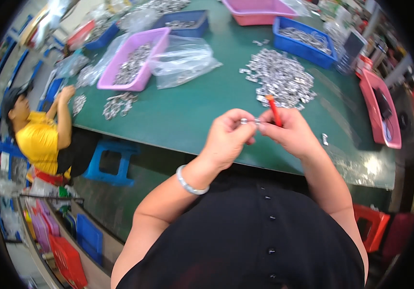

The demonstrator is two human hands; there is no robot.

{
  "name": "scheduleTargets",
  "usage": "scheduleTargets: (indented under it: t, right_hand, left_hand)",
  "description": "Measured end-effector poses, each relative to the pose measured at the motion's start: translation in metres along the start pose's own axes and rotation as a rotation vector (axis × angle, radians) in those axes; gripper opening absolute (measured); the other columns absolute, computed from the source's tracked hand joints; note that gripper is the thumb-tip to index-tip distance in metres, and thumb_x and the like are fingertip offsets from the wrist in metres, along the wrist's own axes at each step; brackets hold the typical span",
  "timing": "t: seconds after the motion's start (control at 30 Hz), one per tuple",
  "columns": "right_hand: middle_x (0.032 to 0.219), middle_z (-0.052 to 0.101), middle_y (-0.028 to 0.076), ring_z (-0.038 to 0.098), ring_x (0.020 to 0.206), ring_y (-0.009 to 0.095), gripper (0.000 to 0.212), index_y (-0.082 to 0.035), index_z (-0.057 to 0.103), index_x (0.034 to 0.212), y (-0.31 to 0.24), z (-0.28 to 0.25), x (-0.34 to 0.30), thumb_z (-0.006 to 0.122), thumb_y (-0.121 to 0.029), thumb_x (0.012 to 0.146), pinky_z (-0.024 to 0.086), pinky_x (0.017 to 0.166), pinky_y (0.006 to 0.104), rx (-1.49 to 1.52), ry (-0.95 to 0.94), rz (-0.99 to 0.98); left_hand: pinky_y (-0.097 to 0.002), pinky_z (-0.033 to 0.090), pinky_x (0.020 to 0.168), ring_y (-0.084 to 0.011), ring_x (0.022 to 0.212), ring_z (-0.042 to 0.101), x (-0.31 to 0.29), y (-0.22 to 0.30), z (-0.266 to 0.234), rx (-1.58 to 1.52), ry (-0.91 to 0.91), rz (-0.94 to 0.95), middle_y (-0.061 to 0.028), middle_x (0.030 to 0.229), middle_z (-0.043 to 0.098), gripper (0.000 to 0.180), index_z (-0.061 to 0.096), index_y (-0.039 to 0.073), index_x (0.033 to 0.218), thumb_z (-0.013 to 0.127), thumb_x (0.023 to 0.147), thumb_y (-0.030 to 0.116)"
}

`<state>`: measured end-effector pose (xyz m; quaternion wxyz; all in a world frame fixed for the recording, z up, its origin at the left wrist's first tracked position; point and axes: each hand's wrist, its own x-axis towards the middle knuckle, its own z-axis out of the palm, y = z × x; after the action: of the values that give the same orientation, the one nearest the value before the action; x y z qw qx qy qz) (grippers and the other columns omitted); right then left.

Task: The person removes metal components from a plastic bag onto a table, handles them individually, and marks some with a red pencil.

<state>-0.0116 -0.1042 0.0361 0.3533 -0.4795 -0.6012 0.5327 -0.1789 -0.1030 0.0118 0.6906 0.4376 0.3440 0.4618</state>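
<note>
Over the front of the green table (192, 108), both my hands meet at a small silvery metal piece (244, 121). My left hand (225, 137) pinches one end between thumb and fingers, and a pale bracelet (190, 182) circles that wrist. My right hand (289, 132) grips the other end in its fingertips. A slim orange-red stick-like tool (274, 111) also sticks up from the right hand; its lower part is hidden. Just beyond my hands lies a heap of small silvery metal parts (284, 77). One loose metal part (325, 139) rests to the right.
A purple tray (137, 84) of metal parts, a clear plastic bag (185, 62) and a small cluster of hooks or clasps (119, 105) lie left. Blue (308, 57) and pink bins (383, 108) stand right. A co-worker in yellow (40, 139) sits at the far left, beside a blue stool (110, 164).
</note>
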Motion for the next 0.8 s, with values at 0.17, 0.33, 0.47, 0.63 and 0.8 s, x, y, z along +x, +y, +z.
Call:
scheduleTargets:
  t: [0.17,0.33,0.47,0.63,0.8]
  right_hand:
    - [0.065,0.053,-0.002,0.044,0.055,0.004,0.014,0.0,0.059,0.081,-0.007,-0.001,-0.003,0.06,-0.012,0.075,0.034,0.049,0.0203,0.126,0.007,0.056]
    - [0.062,0.052,-0.001,0.042,0.049,0.004,0.012,-0.002,0.057,0.079,-0.003,-0.004,-0.005,0.06,-0.012,0.075,0.031,0.043,0.0185,0.229,-0.007,0.098]
    - [0.061,0.052,-0.001,0.042,0.049,0.004,0.012,-0.001,0.057,0.079,-0.005,-0.005,-0.005,0.06,-0.013,0.074,0.032,0.043,0.0184,0.239,-0.007,0.114]
    - [0.061,0.053,0.0,0.043,0.049,0.005,0.013,-0.001,0.058,0.078,-0.006,-0.004,-0.006,0.06,-0.013,0.074,0.033,0.044,0.0188,0.253,-0.013,0.109]
    - [0.062,0.054,0.0,0.043,0.049,0.005,0.013,-0.001,0.059,0.08,-0.006,-0.008,-0.007,0.059,-0.013,0.075,0.034,0.045,0.0186,0.223,0.037,0.119]
  left_hand:
    - [-0.0246,0.048,0.063,-0.0115,0.066,0.057,-0.007,0.009,0.003,-0.176,-0.021,-0.094,-0.0072,0.079,0.06,0.017,0.054,-0.001,0.097,0.051,0.081,0.006]
    - [-0.0297,0.048,0.071,-0.0151,0.072,0.059,-0.007,0.006,-0.002,-0.207,-0.1,-0.08,-0.008,0.083,0.06,0.022,0.053,-0.002,0.103,0.044,0.086,0.009]
    - [-0.0303,0.049,0.072,-0.0159,0.073,0.059,-0.007,0.007,-0.003,-0.198,-0.101,-0.093,-0.0084,0.083,0.06,0.023,0.052,-0.003,0.103,0.043,0.087,0.011]
    - [-0.0315,0.049,0.072,-0.0175,0.073,0.06,-0.007,0.007,-0.004,-0.202,-0.101,-0.092,-0.0095,0.084,0.061,0.025,0.052,-0.003,0.104,0.041,0.088,0.013]
    - [-0.0325,0.049,0.072,-0.0187,0.073,0.06,-0.006,0.009,-0.006,-0.21,-0.094,-0.11,-0.0108,0.084,0.061,0.026,0.052,-0.004,0.103,0.04,0.088,0.013]
